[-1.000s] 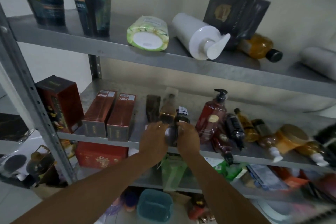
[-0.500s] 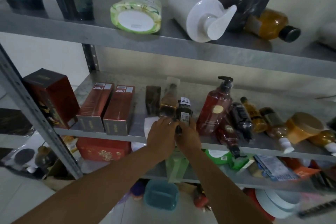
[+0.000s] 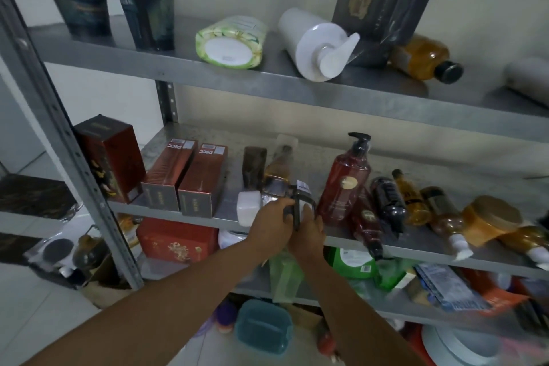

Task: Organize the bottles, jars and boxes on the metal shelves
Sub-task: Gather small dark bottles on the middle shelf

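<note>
Metal shelves fill the frame; at centre left hand and right hand both clamp a small dark bottle. Stand it upright, clear of the pump bottle.

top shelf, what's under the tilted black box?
An amber bottle lies on its side partly beneath the black box, black cap toward the camera. The white pump bottle hides the box's lower left corner.

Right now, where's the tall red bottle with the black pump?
Head view, right of centre: the tall red bottle stands upright on the middle metal shelf, between the held small dark bottle and a lying black bottle.
</note>
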